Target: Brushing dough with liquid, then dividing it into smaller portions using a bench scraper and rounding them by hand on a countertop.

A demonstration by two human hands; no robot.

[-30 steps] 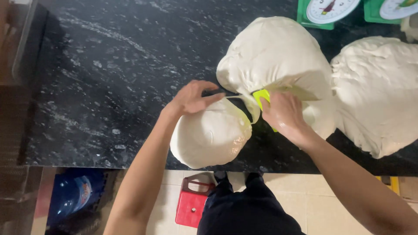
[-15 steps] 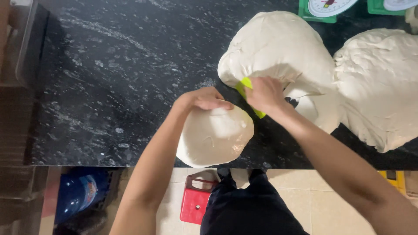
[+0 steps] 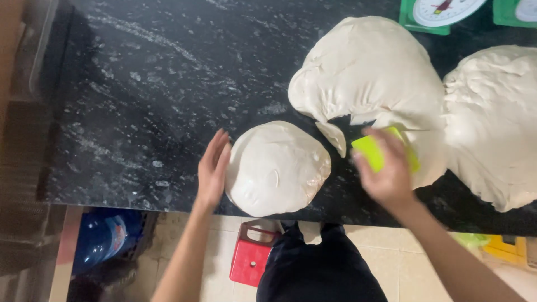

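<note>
Head view. L hand (image 3: 213,169): fingers straight, pressed together, flat against left side of cut dough portion (image 3: 277,168), which lies near front edge of black stone counter (image 3: 140,84). R hand (image 3: 387,170): fingers curled round yellow-green dough scraper (image 3: 373,151), beside large dough mass (image 3: 369,72). Second dough mass (image 3: 495,117) at right; green scales (image 3: 442,12) behind.

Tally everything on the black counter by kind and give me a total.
Big dough masses: 2, one and one
Cut dough piece, beside the left hand: 1
Yellow-green scraper, in the right hand: 1
Green scales: 2, one and one
Total: 6
</note>
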